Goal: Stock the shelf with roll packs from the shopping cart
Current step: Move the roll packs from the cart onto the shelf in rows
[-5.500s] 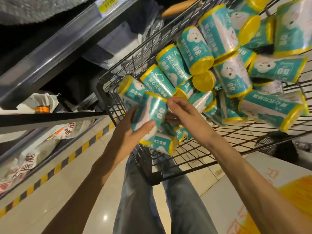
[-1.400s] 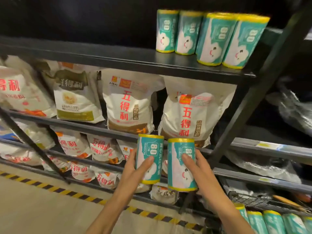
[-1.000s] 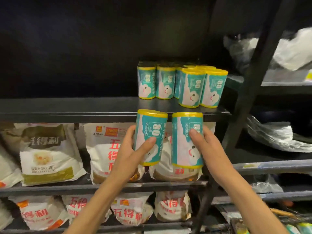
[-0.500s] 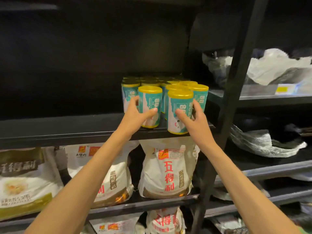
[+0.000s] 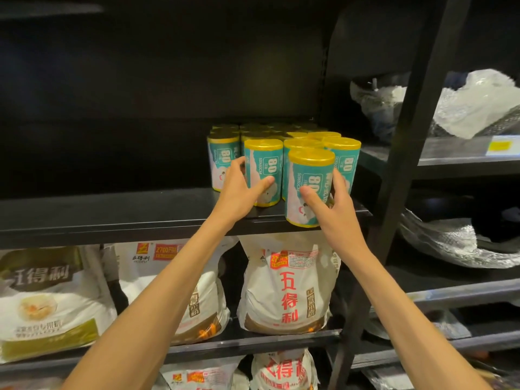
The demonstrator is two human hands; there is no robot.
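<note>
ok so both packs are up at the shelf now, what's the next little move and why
Probably push the right hand's roll pack further in: its base looks to sit at the shelf's front lip. The left hand's pack already looks set further back beside the standing group.

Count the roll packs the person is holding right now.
2. The left hand grips one pack standing on the shelf. The right hand grips another pack at the shelf's front edge. Unheld packs stand behind, some partly hidden.
</note>
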